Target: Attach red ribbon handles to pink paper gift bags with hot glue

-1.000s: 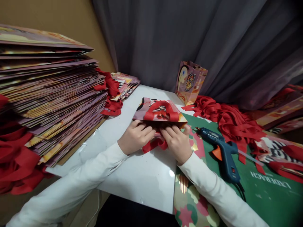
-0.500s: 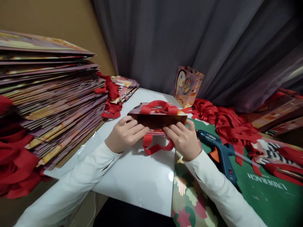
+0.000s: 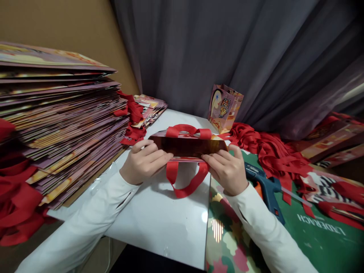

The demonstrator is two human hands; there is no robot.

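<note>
A small paper gift bag point(image 3: 189, 146) with red ribbon handles is held open at its mouth above the white table point(image 3: 162, 216), its dark inside facing me. My left hand point(image 3: 143, 161) grips the near rim at the left, fingers curled inside. At the right of the same rim, my right hand point(image 3: 227, 170) grips it too. One red handle point(image 3: 184, 182) hangs down toward me; the other point(image 3: 187, 131) arches over the far side.
A tall stack of flat printed bags point(image 3: 62, 117) fills the left. A blue glue gun point(image 3: 265, 187) lies on a green sheet point(image 3: 321, 231) at the right, beside a heap of red ribbon strips point(image 3: 270, 148). One finished bag point(image 3: 224, 108) stands by the grey curtain.
Both hands have lifted the bag and spread its mouth wider; the near handle has dropped free and hangs lower. The hands have moved apart along the rim.
</note>
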